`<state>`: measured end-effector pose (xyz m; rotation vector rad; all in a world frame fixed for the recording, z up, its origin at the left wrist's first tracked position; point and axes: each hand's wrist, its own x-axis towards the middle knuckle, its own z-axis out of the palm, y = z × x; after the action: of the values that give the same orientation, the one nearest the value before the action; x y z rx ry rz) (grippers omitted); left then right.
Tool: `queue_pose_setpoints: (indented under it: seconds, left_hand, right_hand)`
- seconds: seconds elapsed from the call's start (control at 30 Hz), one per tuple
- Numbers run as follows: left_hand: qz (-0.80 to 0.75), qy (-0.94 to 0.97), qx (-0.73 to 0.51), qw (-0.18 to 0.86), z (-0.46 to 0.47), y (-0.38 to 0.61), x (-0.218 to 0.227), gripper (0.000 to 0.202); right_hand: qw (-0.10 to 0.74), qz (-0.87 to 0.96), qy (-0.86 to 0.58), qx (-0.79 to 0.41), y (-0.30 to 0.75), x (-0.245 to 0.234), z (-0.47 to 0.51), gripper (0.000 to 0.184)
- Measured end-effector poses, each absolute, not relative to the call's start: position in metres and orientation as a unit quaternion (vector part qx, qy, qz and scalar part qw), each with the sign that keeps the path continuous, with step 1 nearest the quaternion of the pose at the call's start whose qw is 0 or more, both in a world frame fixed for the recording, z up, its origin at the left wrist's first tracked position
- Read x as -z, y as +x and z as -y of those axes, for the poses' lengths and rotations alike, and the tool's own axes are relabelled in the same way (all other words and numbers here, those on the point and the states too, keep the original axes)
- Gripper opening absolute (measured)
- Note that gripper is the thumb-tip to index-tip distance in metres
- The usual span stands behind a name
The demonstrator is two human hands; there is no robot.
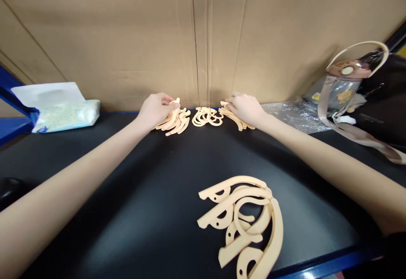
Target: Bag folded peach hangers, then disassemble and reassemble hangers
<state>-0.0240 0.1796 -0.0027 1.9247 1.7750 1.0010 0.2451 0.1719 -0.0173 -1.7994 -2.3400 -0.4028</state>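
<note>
1. Head view, left hand (157, 110): at the far side of the black table (133, 219); thumb and fingers closed on a beige curved piece (174, 117), pinched near its upper end.
2. Head view, left pile (183, 124): similar curved pieces, overlapping, directly under and beside the left hand; the held piece is over this pile.
3. Head view, right hand (245, 107): fingers bent down at the upper end of the right pile (234, 115), slender beige pieces lying side by side. Cannot tell whether it grips one; fingertips partly hidden.
4. Head view, middle pile (207, 118): rounded, hook-like beige pieces, between the two hands.
5. Head view, near group (278, 232): larger-looking curved arms, hooks and tabs with holes, overlapping near the table's front edge, well apart from both hands.
6. Head view, surroundings: cardboard (127, 37) upright behind the piles; soft white pack (68, 116) far left; clear plastic (293, 114) and strapped bottle (341, 90) at right.
</note>
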Motion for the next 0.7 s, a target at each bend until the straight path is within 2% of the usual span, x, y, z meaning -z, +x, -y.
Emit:
queue_pose_setpoints:
  seconds: [0.13, 0.27, 0.43, 0.7]
  left_hand:
    - [-0.642, 0.681, -0.334, 0.109, -0.186, -0.033, 0.013, 0.017]
    - [-0.636, 0.693, -0.335, 0.065, -0.182, -0.029, 0.011, 0.013]
    - [-0.616, 0.714, -0.327, 0.059, -0.173, -0.016, 0.006, 0.013]
    - [-0.590, 0.737, -0.326, 0.057, -0.158, -0.003, -0.011, 0.020]
  right_hand:
    - [0.073, 0.791, -0.590, 0.146, 0.247, 0.019, -0.171, 0.032]
    - [0.069, 0.790, -0.592, 0.143, 0.249, 0.014, -0.170, 0.036]
    - [0.063, 0.781, -0.603, 0.147, 0.250, 0.019, -0.171, 0.027]
    - [0.106, 0.764, -0.615, 0.163, 0.244, 0.008, -0.165, 0.029]
